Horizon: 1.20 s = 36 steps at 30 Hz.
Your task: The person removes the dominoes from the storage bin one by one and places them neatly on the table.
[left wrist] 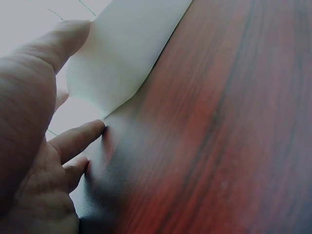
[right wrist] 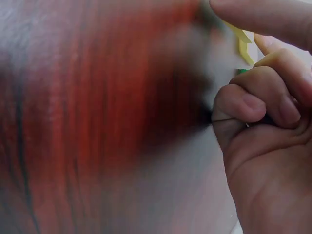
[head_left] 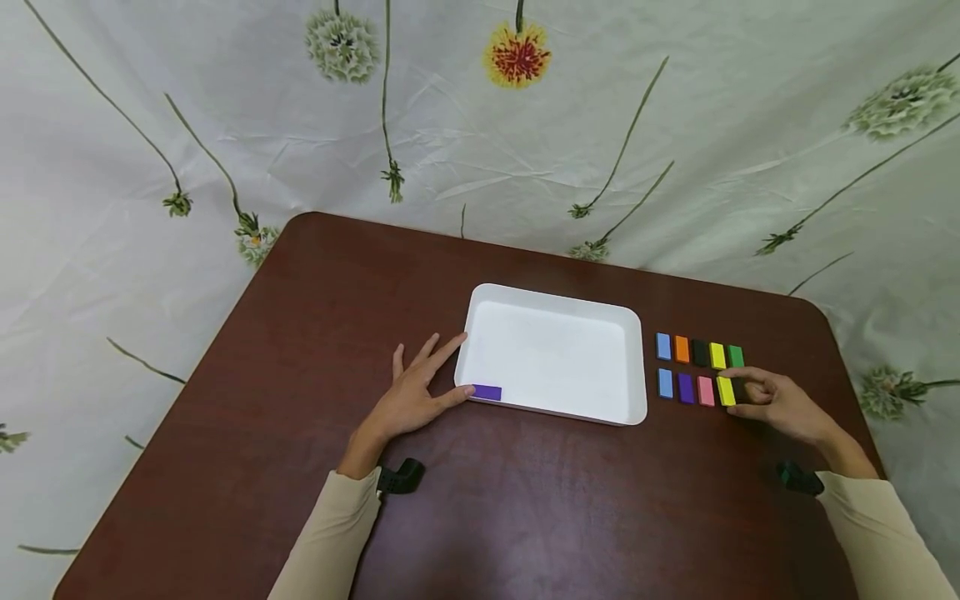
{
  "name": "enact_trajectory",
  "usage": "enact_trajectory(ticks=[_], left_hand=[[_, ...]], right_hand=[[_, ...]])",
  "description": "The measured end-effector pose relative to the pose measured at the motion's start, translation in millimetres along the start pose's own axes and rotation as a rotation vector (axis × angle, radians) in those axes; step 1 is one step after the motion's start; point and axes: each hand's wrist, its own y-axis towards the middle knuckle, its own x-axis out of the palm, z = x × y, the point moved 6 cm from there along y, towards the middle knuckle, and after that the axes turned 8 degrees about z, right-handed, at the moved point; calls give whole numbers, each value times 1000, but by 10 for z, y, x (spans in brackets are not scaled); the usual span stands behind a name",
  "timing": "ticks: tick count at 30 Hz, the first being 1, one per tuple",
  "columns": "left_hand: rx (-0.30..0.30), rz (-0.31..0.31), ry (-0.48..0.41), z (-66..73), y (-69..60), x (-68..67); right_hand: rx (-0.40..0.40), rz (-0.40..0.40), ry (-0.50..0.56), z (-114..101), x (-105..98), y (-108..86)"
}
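Observation:
In the head view a white rectangular tray point(head_left: 555, 354) lies on the table, with one purple block point(head_left: 487, 392) inside its near left corner. My left hand point(head_left: 412, 400) rests at the tray's left end, fingers spread, thumb and index finger touching the rim. To the right of the tray are two rows of small coloured blocks. My right hand point(head_left: 787, 408) pinches a yellow block point(head_left: 726, 392) in the near row end to end, between thumb and index finger; its other fingers are curled. A black block point(head_left: 739, 389) beside it is partly hidden by this hand.
The far row has blue point(head_left: 663, 347), orange point(head_left: 681, 349), black point(head_left: 699, 352), yellow point(head_left: 717, 356) and green point(head_left: 736, 357) blocks. Blue point(head_left: 665, 383), purple point(head_left: 686, 388) and pink point(head_left: 705, 391) blocks stand in the near row. A flowered cloth point(head_left: 450, 125) hangs behind the brown table point(head_left: 562, 508).

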Motion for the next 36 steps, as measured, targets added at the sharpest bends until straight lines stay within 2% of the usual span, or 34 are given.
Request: enact_trajectory(ticks=[21,36], left_hand=[[1,-3,-4,-5,8,0],[7,-2,1,-14,14,11]], right_hand=[[19,12,-19,104,62,-10],[34,5,-1,76,57,-19]])
